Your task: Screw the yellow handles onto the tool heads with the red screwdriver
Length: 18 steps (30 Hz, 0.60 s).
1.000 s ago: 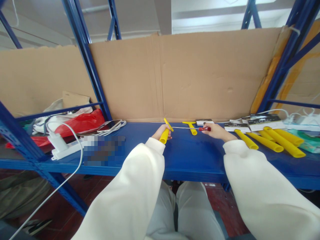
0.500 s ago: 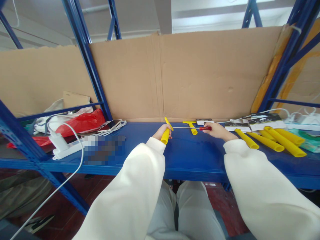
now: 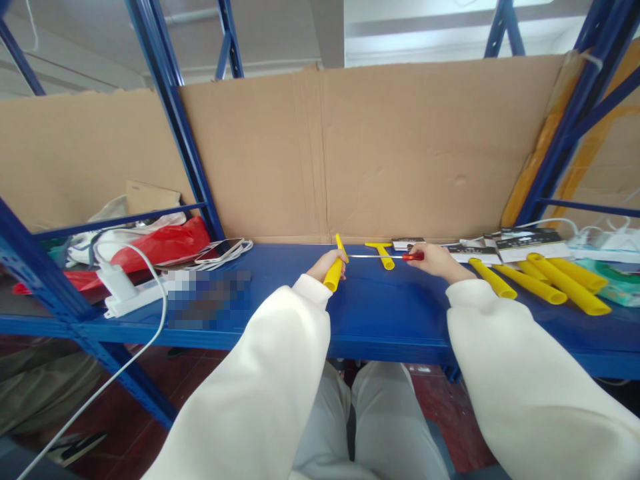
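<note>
My left hand [image 3: 326,265] is closed around a yellow T-shaped piece [image 3: 332,276], whose wide tube end points down toward me. My right hand [image 3: 431,259] grips the red handle of a screwdriver [image 3: 414,256]. The metal shaft runs level to the left, and its tip meets the yellow piece near its crossbar. Behind the shaft, a second yellow T-shaped piece [image 3: 387,260] lies on the blue shelf [image 3: 380,307]. Several yellow tubular pieces [image 3: 537,285] lie to the right of my right hand.
Black and white packets [image 3: 533,245] and white cables are at the back right. On the left are a power strip [image 3: 137,299], a red bag [image 3: 167,247] and cables. Cardboard [image 3: 400,153] closes the back between blue posts [image 3: 187,143].
My left hand and the yellow piece have shifted very slightly right, and the piece has turned a little. The screwdriver handle looks slightly rotated in my right hand.
</note>
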### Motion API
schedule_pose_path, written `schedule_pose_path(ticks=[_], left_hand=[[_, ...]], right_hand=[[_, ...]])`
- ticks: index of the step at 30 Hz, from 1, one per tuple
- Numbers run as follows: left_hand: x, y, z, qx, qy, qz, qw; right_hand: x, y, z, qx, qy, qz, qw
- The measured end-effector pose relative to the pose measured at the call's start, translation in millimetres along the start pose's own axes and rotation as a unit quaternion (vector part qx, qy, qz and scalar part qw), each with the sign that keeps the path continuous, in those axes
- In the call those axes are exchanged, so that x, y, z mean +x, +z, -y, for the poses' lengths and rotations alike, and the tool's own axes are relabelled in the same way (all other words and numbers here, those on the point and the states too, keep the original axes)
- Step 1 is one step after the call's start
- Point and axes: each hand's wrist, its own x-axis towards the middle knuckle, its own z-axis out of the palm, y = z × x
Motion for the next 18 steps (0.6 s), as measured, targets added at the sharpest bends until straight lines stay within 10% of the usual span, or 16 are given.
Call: schedule_pose_path(ticks=[18], left_hand=[[-21.5,15.3,-5.9,0.018,0.013,0.008,1.000]], right_hand=[[-4.8,-5.0,10.8,-0.046,0.007,-0.008,0.999]])
